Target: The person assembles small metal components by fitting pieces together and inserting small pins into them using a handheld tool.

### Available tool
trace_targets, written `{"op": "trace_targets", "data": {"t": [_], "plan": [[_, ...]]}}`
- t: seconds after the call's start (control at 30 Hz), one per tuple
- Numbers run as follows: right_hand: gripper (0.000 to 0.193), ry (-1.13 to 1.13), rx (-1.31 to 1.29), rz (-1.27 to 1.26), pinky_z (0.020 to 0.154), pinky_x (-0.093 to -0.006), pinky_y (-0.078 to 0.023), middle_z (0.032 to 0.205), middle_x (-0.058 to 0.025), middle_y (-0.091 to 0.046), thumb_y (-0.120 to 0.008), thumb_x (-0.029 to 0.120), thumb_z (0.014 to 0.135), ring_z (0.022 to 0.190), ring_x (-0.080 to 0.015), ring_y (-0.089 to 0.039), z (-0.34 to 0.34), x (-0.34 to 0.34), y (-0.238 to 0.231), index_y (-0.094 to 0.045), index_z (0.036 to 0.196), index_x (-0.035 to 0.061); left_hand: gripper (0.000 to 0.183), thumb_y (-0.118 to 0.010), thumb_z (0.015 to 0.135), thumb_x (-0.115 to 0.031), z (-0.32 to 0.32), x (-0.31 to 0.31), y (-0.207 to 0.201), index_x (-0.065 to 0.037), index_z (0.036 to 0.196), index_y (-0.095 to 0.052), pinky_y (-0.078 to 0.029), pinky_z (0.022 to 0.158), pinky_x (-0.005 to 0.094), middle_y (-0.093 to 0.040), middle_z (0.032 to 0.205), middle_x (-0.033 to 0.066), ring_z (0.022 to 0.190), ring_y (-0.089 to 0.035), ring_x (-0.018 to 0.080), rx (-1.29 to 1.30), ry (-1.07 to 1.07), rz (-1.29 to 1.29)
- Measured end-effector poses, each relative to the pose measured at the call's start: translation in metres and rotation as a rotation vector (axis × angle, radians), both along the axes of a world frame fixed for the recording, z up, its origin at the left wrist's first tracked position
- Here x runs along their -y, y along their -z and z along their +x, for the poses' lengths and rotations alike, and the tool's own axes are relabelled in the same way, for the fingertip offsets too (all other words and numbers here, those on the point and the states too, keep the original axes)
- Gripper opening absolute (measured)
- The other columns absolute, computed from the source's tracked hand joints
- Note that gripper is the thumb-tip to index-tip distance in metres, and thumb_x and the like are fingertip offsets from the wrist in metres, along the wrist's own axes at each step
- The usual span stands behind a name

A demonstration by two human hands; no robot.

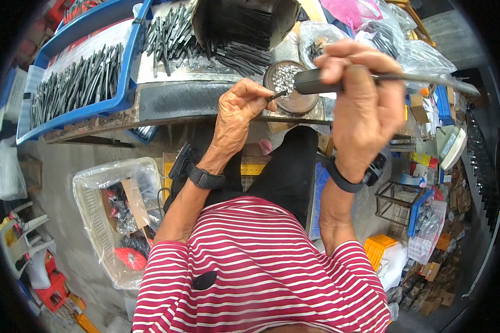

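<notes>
With my left hand [238, 106] I'm pinching a partly hidden dark piece [277, 95] beside the round dish [303, 104], my blurred right hand [366, 102] gripping a dark tool [314, 82].

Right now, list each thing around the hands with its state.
Left hand: pinched on a small dark rod
Right hand: blurred, closed on a dark tool
Round dish: open, holding small shiny pieces
Blue tray: open, holding dark strips
Dark strips: loose, heaped
Plastic basket: open, lined with clear plastic, partly filled
</notes>
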State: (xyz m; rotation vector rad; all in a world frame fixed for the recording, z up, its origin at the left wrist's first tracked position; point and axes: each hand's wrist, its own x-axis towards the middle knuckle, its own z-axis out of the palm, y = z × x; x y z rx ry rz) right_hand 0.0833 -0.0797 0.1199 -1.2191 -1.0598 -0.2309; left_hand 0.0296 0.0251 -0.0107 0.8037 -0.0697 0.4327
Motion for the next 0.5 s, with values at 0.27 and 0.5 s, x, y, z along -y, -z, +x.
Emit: {"op": "trace_targets", "data": {"t": [0.27, 0.5], "plan": [[0.006, 0.046, -0.013, -0.045, 0.062, -0.0223, -0.045, 0.088, -0.0126, -0.055, -0.048, -0.001, 0.084, 0.065, -0.0109, -0.053, 0.001, 0.000, 0.026, -0.044, 0.089, -0.0025, 0.011, -0.061, 0.078, -0.006, 0.000, 0.001, 0.002, -0.001, 0.086, -0.055, -0.045, 0.073, 0.0245, -0.060, 0.079, 0.0070, 0.074, -0.057, 0.0132, -0.035, 0.002, 0.006], [0.012, -0.055, 0.095, 0.150, 0.074, -0.0387, -0.045, 0.095, -0.0231, -0.053, -0.040, 0.002, 0.088, 0.074, -0.0183, -0.050, -0.003, 0.014, -0.017, -0.047, 0.096, -0.0026, 0.013, -0.061, 0.078, -0.008, -0.001, -0.001, -0.002, -0.001, 0.086, -0.055, -0.044, 0.073, 0.0249, -0.059, 0.078, 0.0067, 0.074, -0.056, 0.0132, -0.023, 0.008, 0.041]]}}
